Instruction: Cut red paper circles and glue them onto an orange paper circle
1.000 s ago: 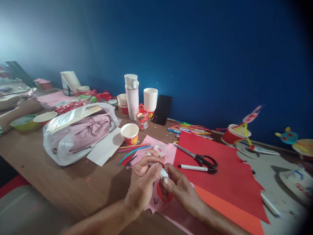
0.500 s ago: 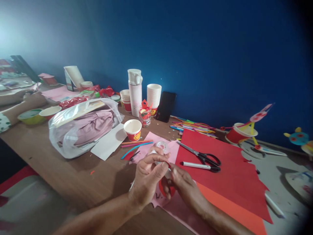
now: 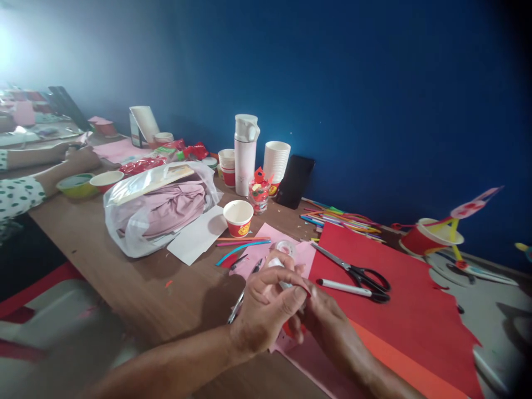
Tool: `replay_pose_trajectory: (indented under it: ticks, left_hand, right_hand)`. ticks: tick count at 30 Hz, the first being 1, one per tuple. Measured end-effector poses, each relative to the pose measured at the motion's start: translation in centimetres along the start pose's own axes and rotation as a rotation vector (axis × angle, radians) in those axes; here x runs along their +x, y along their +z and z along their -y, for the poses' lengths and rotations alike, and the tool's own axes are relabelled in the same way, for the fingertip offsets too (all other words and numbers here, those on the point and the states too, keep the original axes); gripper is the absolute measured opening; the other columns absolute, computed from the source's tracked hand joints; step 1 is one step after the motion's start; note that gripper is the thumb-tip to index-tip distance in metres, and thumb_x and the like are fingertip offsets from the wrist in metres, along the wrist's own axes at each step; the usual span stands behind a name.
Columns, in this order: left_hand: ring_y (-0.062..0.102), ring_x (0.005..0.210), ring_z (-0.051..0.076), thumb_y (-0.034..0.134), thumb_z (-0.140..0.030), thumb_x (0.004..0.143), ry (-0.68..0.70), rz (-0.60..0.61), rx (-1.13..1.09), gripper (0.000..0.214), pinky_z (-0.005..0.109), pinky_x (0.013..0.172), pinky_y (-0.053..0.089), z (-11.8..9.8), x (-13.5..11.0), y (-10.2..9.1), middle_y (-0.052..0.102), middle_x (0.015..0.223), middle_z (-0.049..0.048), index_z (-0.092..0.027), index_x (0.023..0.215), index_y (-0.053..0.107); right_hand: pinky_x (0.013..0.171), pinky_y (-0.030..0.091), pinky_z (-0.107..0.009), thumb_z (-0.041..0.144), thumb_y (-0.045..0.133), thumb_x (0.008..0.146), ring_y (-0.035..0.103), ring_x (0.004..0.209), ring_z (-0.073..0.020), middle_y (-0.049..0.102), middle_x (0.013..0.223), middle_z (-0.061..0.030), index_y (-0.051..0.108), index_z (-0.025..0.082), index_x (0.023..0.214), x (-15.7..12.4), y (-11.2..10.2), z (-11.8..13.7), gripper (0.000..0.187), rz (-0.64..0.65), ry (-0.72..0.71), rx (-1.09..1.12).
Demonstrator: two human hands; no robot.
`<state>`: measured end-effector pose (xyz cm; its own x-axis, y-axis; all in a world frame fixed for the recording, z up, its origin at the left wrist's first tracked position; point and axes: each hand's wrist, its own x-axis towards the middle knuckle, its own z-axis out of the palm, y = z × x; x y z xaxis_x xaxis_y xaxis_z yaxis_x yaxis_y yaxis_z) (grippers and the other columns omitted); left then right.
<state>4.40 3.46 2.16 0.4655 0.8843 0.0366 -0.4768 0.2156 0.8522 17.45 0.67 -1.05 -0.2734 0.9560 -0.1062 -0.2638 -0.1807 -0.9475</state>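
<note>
My left hand [image 3: 270,307] and my right hand [image 3: 330,324] meet above the pink paper [image 3: 266,233]. Both are closed, fingertips together on a small red piece [image 3: 308,288] that looks like paper and is mostly covered by the fingers. Something whitish shows behind the fingers of my left hand, its kind hidden. Beneath the hands lies another red shape, partly covered. A clear tape roll [image 3: 286,249] rests just beyond my fingers. To the right, black-handled scissors [image 3: 353,269] and a white marker [image 3: 344,287] lie on red paper [image 3: 419,307].
A paper cup [image 3: 238,219], a white card [image 3: 197,235] and a plastic bag [image 3: 162,208] with pink cloth stand left of centre. Behind are a flask [image 3: 245,160], stacked cups [image 3: 277,160], a phone [image 3: 296,182] and pipe cleaners [image 3: 344,219]. Another person's arms [image 3: 45,172] rest at far left.
The view has turned a little left, so the things on the table appear further right. My hands keep their fingertips together on the red piece. More of the other person's dotted sleeve shows.
</note>
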Motion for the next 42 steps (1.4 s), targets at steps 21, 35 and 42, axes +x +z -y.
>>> replay_pose_trajectory:
  ticks: [21, 35, 42]
  left_hand:
    - [0.055, 0.032, 0.012, 0.067, -0.045, 0.070, -0.046, -0.019, 0.049, 0.032, 0.016, 0.030, 0.041, -0.6, 0.0, 0.7, 0.050, 0.046, -0.0050, -0.016, 0.077, 0.057]
    - [0.056, 0.034, 0.008, 0.065, -0.036, 0.075, -0.031, -0.012, -0.001, 0.021, 0.015, 0.030, 0.045, -0.1, 0.2, 0.2, 0.057, 0.071, -0.0017, -0.017, 0.079, 0.057]
    - [0.058, 0.037, 0.008, 0.071, -0.041, 0.067, -0.017, -0.055, 0.044, 0.031, 0.013, 0.033, 0.044, -0.4, 0.0, 0.8, 0.057, 0.065, -0.0007, -0.013, 0.070, 0.057]
  right_hand:
    - [0.038, 0.033, -0.018, 0.057, 0.040, 0.086, 0.035, 0.031, -0.0056, 0.040, 0.039, 0.0063, 0.049, 0.016, 0.060, -0.7, 1.7, 0.0, 0.049, 0.071, 0.117, 0.403]
    - [0.055, 0.039, -0.023, 0.041, 0.052, 0.087, 0.052, 0.052, -0.0099, 0.056, 0.057, 0.0004, 0.054, 0.014, 0.074, -0.5, 0.8, 0.1, 0.030, -0.008, -0.017, 0.126]
    - [0.031, 0.017, -0.016, 0.059, 0.048, 0.080, 0.024, 0.027, -0.0033, 0.029, 0.036, 0.0096, 0.050, 0.015, 0.058, -0.5, 1.8, -0.7, 0.049, 0.096, 0.242, 0.624]
